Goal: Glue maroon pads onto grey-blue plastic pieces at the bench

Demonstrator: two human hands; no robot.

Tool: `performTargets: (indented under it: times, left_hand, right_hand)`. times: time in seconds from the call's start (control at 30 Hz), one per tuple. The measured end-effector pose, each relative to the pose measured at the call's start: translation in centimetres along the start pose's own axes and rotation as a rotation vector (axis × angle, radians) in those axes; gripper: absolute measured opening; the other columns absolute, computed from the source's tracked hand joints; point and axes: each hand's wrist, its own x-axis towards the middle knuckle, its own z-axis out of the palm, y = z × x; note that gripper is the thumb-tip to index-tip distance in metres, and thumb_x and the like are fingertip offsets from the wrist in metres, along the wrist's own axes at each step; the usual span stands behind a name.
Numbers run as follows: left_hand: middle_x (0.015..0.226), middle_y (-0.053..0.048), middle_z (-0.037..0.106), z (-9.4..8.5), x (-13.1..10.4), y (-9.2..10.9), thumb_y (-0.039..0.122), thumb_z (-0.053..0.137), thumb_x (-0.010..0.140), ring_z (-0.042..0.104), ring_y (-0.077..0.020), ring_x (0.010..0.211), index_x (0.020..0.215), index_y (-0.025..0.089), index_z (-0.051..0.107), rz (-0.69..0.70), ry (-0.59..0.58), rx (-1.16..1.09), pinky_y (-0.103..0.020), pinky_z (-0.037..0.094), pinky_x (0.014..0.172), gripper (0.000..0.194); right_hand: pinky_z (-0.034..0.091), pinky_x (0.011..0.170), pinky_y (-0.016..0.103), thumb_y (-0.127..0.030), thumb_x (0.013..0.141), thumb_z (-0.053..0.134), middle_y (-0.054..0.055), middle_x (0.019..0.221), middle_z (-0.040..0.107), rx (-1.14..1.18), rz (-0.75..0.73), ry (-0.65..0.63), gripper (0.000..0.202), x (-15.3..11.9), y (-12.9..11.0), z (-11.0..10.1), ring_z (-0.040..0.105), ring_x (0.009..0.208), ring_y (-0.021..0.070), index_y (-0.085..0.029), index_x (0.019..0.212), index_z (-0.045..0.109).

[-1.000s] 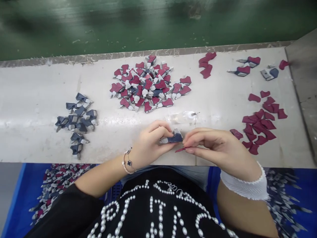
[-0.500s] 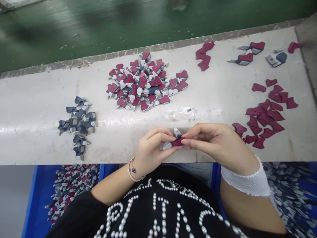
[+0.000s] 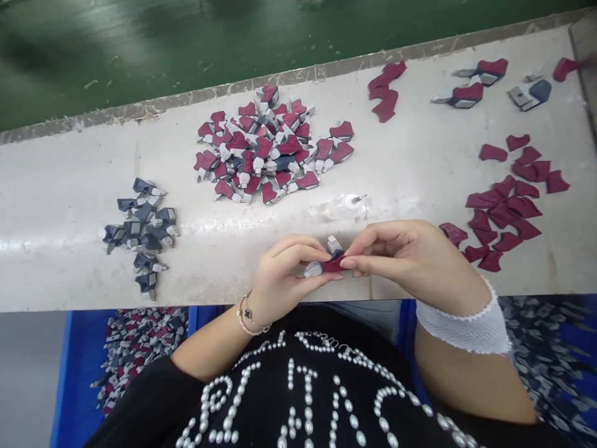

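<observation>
Between my two hands, just above the table's near edge, is a small plastic part (image 3: 333, 264) with a dark red face, navy body and light grey ends. My left hand (image 3: 293, 267) grips its left side between thumb and fingers. My right hand (image 3: 389, 255) pinches the right end of the red face with thumb and forefinger. Just beyond them lies a small clear bottle (image 3: 349, 203) with a thin dark tip. To the right of my right hand are loose dark red pieces (image 3: 502, 211), spread in a cluster.
A heap of red-faced parts (image 3: 261, 149) occupies the middle of the white table (image 3: 224, 261). Navy and grey parts (image 3: 144, 227) lie to the left. A few red pieces (image 3: 386, 93) and assembled parts (image 3: 467, 95) sit at the back right. Filled blue bins (image 3: 77, 367) stand below the near edge.
The view has shifted slightly. Both hands stay on the same plastic part, with almost the same hold; nothing has been let go or picked up.
</observation>
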Motion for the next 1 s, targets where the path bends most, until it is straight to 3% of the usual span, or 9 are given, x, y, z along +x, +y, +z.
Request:
performTargets:
  times: [0.33, 0.57, 0.73, 0.8, 0.9, 1.0]
  left_hand:
    - [0.091, -0.002, 0.071, 0.0, 0.1, 0.1, 0.020, 0.088, 0.074, 0.070, -0.0116, 0.084, 0.095, 0.018, 0.069, 0.034, -0.002, 0.013, -0.024, 0.063, 0.078, 0.029]
    - [0.091, -0.003, 0.072, -0.2, 0.2, 0.2, 0.022, 0.084, 0.078, 0.071, -0.0118, 0.084, 0.095, 0.017, 0.068, 0.099, -0.052, 0.061, -0.023, 0.064, 0.079, 0.024]
    - [0.088, -0.003, 0.073, -0.5, 0.3, 0.1, 0.020, 0.085, 0.077, 0.072, -0.0114, 0.081, 0.092, 0.016, 0.068, 0.140, -0.055, 0.017, -0.022, 0.064, 0.076, 0.024]
    - [0.086, -0.002, 0.073, -0.6, 0.5, 0.3, 0.025, 0.086, 0.076, 0.072, -0.0114, 0.078, 0.091, 0.017, 0.068, 0.137, -0.053, -0.018, -0.022, 0.064, 0.074, 0.024]
    - [0.085, -0.001, 0.074, -0.9, 0.7, 0.6, 0.031, 0.086, 0.076, 0.073, -0.0118, 0.076, 0.090, 0.019, 0.067, 0.125, -0.070, -0.059, -0.023, 0.065, 0.070, 0.027]
    - [0.084, -0.001, 0.074, -1.0, 0.8, 0.8, 0.032, 0.086, 0.076, 0.073, -0.0116, 0.075, 0.090, 0.019, 0.068, 0.136, -0.083, -0.067, -0.022, 0.065, 0.069, 0.027]
  right_hand:
    - [0.049, 0.059, 0.028, -0.040, 0.078, 0.082, 0.001, 0.072, 0.075, -0.136, 0.046, -0.009, 0.019, -0.1, -0.6, -0.1, 0.066, 0.065, 0.0147, -0.022, 0.075, 0.076]
    - [0.052, 0.064, 0.030, -0.040, 0.081, 0.078, 0.001, 0.075, 0.076, -0.213, 0.036, -0.057, 0.020, 0.1, -0.6, -0.3, 0.070, 0.071, 0.0171, -0.022, 0.075, 0.076]
    - [0.046, 0.054, 0.029, -0.041, 0.076, 0.082, -0.001, 0.066, 0.067, -0.239, -0.030, 0.024, 0.027, 0.1, -0.1, -0.4, 0.059, 0.059, 0.0144, -0.022, 0.067, 0.066]
    - [0.051, 0.058, 0.029, -0.041, 0.078, 0.082, 0.000, 0.074, 0.069, -0.167, -0.039, -0.045, 0.024, 0.0, 0.0, -0.5, 0.062, 0.065, 0.0153, -0.022, 0.081, 0.068]
    - [0.056, 0.073, 0.030, -0.043, 0.091, 0.068, 0.002, 0.091, 0.073, -0.063, -0.053, -0.259, 0.025, -0.2, -0.2, -0.6, 0.068, 0.082, 0.0178, -0.022, 0.105, 0.071]
    - [0.054, 0.070, 0.030, -0.043, 0.097, 0.060, 0.001, 0.086, 0.072, -0.076, -0.052, -0.324, 0.024, -0.4, -0.4, -0.3, 0.065, 0.077, 0.0169, -0.022, 0.102, 0.071]
